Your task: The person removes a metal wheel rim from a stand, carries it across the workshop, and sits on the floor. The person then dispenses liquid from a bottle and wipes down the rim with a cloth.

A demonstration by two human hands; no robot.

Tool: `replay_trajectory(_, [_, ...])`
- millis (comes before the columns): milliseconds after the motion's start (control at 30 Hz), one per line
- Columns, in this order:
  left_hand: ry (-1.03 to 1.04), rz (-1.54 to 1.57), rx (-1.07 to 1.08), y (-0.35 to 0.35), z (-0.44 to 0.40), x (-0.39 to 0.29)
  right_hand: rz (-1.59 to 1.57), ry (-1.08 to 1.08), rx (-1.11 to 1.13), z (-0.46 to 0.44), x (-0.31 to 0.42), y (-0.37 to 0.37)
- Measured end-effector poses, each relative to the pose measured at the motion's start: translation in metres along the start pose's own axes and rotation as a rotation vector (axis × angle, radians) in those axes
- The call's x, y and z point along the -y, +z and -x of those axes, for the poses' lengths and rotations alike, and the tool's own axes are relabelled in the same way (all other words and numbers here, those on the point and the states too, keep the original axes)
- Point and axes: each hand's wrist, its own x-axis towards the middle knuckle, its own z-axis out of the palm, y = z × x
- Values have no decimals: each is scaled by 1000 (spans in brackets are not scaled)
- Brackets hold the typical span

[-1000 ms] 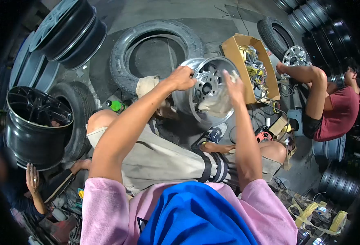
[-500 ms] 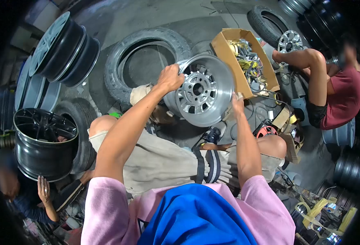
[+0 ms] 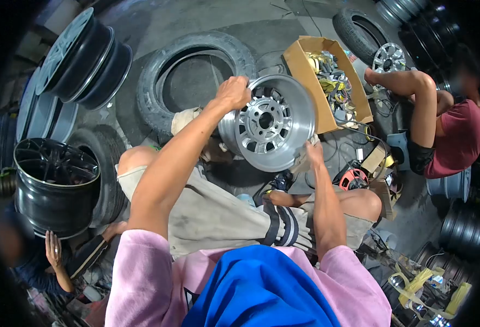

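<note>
A silvery metal wheel rim point(image 3: 300, 117) is tilted in front of my knees, its spoked face and deep lip turned toward me. My left hand point(image 3: 233, 92) is closed over the rim's upper left edge. At the lower right lip, my right hand point(image 3: 314, 150) pinches a tan, cloth-like piece point(image 3: 301, 161) against the metal. Whether that piece is cloth or abrasive sheet I cannot tell. A beige cover point(image 3: 212, 218) lies over my lap, behind the rim.
A loose tire point(image 3: 155, 98) lies beyond the rim, beside a cardboard box point(image 3: 300, 65) of mixed scraps. Black wheels point(image 3: 57, 199) stand at left near another person's hand point(image 3: 53, 249). A person in a dark red shirt point(image 3: 457, 139) sits at right. Cables and a red-orange tool point(image 3: 354, 178) lie nearby.
My right hand has slid a little down and left along the rim's lip with the tan piece. My left hand has shifted slightly up and right; the rim has barely moved.
</note>
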Motion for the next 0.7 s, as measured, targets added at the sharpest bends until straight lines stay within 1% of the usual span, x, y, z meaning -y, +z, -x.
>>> replay_trajectory(33, [-43, 25, 88, -11, 2, -4, 288, -113, -88, -2, 5, -2])
replay_trajectory(67, [-48, 31, 88, -20, 6, -10, 295, -113, -85, -4, 10, -7])
replay_trajectory(133, [104, 99, -59, -35, 19, -19, 522, -309, -179, 25, 78, -13])
replay_trajectory(167, [141, 107, -67, -50, 26, -28, 525, -308, -171, 21, 84, -3])
replay_trajectory(200, [133, 106, -66, -66, 33, -35, 504, -551, -39, 14, 91, 10])
replay_trajectory(233, [181, 114, -68, -81, 39, -41, 473, -792, 95, 13, 97, 23])
replay_trajectory(267, [230, 123, -71, -94, 45, -47, 505, -837, 131, 37, 128, 38])
replay_trajectory(300, [227, 122, -71, -106, 51, -50, 540, -802, 218, 41, 141, 56])
replay_trajectory(333, [268, 145, -105, -118, 59, -49, 676, -797, 295, 34, 147, 71])
replay_trajectory(367, [307, 168, -137, -128, 68, -47, 699, -851, 293, 27, 153, 85])
replay_trajectory(400, [342, 114, -210, -136, 77, -42, 723, -903, 293, 26, 158, 95])
replay_trajectory(433, [322, 109, -218, -146, 87, -39, 727, -900, 304, 29, 156, 102])
replay_trajectory(500, [303, 113, -224, -167, 107, -37, 872, -946, 342, 33, 155, 110])
replay_trajectory(533, [246, 94, -224, -178, 115, -38, 883, -944, 341, 35, 149, 106])
replay_trajectory(567, [185, 78, -224, -186, 122, -38, 976, -1090, 469, 40, 139, 98])
replay_trajectory(600, [186, 92, -223, -191, 125, -36, 1066, -1229, 603, 46, 128, 92])
replay_trajectory(633, [213, 79, -236, -195, 126, -35, 1079, -1217, 605, 49, 120, 87])
replay_trajectory(700, [230, 101, -241, -198, 130, -36, 1155, -1402, 596, 48, 110, 81])
